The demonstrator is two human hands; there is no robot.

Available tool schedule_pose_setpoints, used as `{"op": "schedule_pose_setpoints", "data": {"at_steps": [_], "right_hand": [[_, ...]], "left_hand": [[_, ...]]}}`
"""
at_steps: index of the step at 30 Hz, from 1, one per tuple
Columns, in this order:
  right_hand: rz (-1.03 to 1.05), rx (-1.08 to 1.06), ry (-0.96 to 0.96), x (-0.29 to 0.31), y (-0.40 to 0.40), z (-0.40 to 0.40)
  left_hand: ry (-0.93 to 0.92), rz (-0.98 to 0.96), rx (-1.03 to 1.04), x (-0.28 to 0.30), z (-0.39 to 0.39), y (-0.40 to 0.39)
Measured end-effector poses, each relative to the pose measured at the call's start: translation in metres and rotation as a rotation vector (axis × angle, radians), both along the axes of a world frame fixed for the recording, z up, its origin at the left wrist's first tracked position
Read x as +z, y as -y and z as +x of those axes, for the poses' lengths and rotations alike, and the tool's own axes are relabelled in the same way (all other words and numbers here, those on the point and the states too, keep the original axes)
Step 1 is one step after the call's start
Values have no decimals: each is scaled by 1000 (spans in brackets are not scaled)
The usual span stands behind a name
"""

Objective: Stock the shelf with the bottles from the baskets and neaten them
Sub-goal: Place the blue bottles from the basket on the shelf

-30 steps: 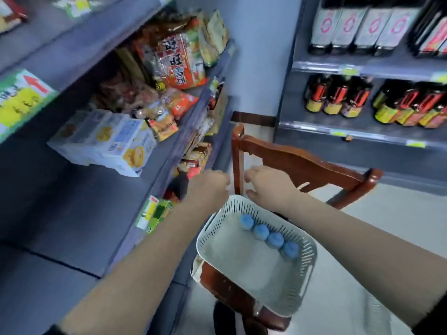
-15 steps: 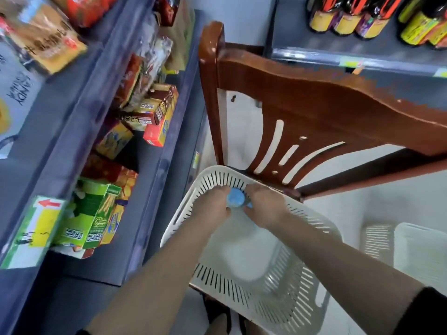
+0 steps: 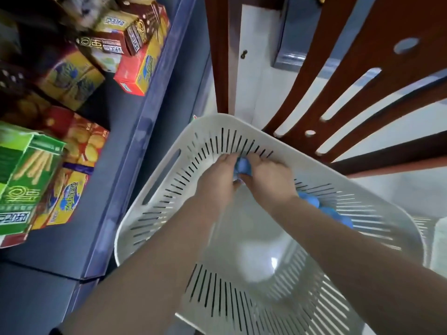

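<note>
The left side of the view is being filled by a blue-grey shelf unit, on which snack boxes are being displayed: a green box nearest, a yellow and blue box beside it, and a red and yellow box further along, with brown cartons stacked above it. The upper right is being taken up by the slatted back of a reddish wooden chair. In front of the chair back a white slotted basket is being kept, and both forearms are being reached down into it. A second pale basket is being partly shown at the right edge.

At the far wall of the white basket, a blue-capped bottle is being held between the two hands. The left hand is being curled around its left side, and the right hand is being curled around its right side, so that only the blue cap is being left visible between the knuckles. The fingertips themselves are being hidden below the hands and blurred, so how tightly they are being closed cannot be told. More blue caps are being seen inside the basket, just beyond the right wrist, along the right wall.
</note>
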State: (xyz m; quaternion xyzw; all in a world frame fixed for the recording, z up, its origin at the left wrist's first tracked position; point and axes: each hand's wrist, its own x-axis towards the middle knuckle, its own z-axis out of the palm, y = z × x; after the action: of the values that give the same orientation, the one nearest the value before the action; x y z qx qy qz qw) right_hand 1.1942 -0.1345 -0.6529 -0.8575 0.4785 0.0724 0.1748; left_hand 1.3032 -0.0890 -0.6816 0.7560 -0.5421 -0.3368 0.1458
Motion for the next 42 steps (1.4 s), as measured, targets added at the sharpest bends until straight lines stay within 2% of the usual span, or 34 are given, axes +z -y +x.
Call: {"op": "schedule_pose_setpoints", "data": {"at_steps": [5, 12, 15, 19, 25, 32, 38, 42], "right_hand": [[64, 26, -3, 17, -4, -3], [203, -24, 286, 97, -8, -1], [211, 4, 391, 147, -10, 4], [205, 68, 499, 233, -15, 18], [133, 280, 698, 368, -34, 42], [208, 437, 954, 520, -73, 70], [312, 638, 1126, 621, -111, 101], [383, 776, 1172, 669, -140, 124]], "left_hand": [[-19, 31, -34, 16, 7, -8], [-138, -37, 20, 98, 22, -28], [-119, -71, 44, 153, 31, -36], [-174, -208, 153, 238, 43, -54], [-120, -391, 192, 378, 61, -92], [-2, -597, 230, 542, 71, -154], [155, -769, 380, 635, 77, -211], [243, -847, 461, 685, 83, -250]]}}
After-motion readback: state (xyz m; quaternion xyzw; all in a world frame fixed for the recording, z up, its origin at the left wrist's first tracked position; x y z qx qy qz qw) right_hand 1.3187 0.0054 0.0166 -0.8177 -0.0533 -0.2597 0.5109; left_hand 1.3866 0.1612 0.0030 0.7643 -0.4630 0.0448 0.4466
